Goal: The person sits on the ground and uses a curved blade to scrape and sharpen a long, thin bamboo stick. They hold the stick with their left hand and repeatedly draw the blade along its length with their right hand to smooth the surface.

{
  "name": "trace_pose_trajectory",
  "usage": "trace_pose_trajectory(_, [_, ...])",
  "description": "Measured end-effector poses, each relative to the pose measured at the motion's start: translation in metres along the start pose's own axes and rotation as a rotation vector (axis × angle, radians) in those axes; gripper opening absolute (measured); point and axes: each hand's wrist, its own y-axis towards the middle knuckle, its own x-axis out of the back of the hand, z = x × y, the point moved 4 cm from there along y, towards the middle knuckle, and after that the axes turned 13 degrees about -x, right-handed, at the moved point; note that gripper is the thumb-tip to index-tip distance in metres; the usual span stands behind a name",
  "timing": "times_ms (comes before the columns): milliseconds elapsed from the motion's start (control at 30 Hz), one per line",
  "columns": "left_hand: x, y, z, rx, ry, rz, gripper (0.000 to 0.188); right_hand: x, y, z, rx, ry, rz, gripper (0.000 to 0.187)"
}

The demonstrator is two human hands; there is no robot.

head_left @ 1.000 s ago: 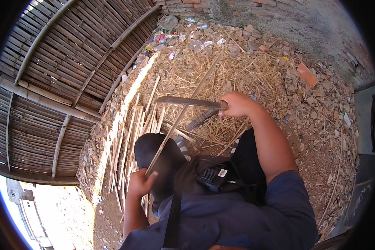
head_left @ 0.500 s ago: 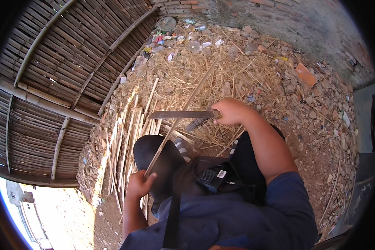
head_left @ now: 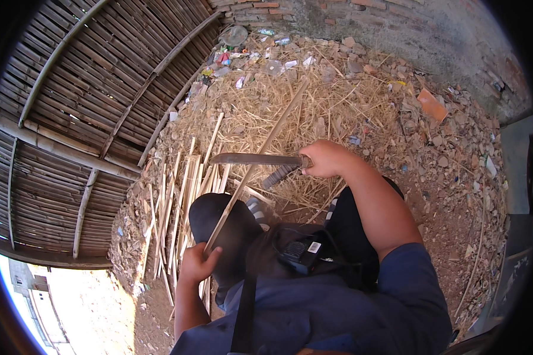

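Observation:
My left hand (head_left: 196, 261) is closed around the near end of a long, thin bamboo strip (head_left: 278, 125), beside my left knee. The strip slants away over that knee, its far end above the straw. My right hand (head_left: 324, 158) grips the handle of a machete (head_left: 254, 158), whose dark blade points left and lies across the strip at about mid-length. Whether the edge bites into the bamboo, I cannot tell. Below the blade is a dark ridged piece (head_left: 280, 176), partly hidden. Split bamboo strips (head_left: 175, 210) lie in a pile left of my knee.
Straw-like shavings (head_left: 349, 112) cover the ground ahead, with rubble and litter beyond. A slatted bamboo wall (head_left: 89, 89) rises at left, a brick wall (head_left: 420, 32) at the far side. A broken orange tile (head_left: 432, 105) lies at right. A black device (head_left: 301, 255) rests at my lap.
The machete's tip has tilted slightly away from me, and the far end of the strip sits a little farther left. Both hands keep their grips.

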Motion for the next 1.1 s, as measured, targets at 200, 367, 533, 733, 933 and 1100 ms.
trace_pose_trajectory(200, [0.000, 0.000, -0.004, -0.020, 0.011, -0.024, 0.044, 0.020, 0.017, -0.041, -0.098, 0.136, -0.152, 0.040])
trace_pose_trajectory(367, [0.001, 0.001, -0.006, 0.004, 0.056, 0.005, 0.045, 0.030, 0.018, -0.060, -0.237, 0.232, -0.199, 0.044])
trace_pose_trajectory(533, [0.000, 0.001, -0.001, -0.012, 0.037, 0.007, 0.043, 0.003, 0.008, -0.020, -0.022, 0.056, -0.055, 0.038])
trace_pose_trajectory(733, [-0.002, -0.002, -0.002, -0.017, 0.010, -0.030, 0.041, 0.009, 0.014, -0.027, 0.012, 0.096, 0.001, 0.040])
trace_pose_trajectory(933, [-0.003, 0.000, 0.002, -0.053, 0.079, -0.031, 0.043, 0.031, 0.022, -0.072, -0.263, 0.271, -0.273, 0.045])
trace_pose_trajectory(1100, [-0.005, 0.002, -0.002, -0.035, 0.036, -0.028, 0.046, 0.004, 0.012, -0.026, -0.093, 0.090, -0.091, 0.038])
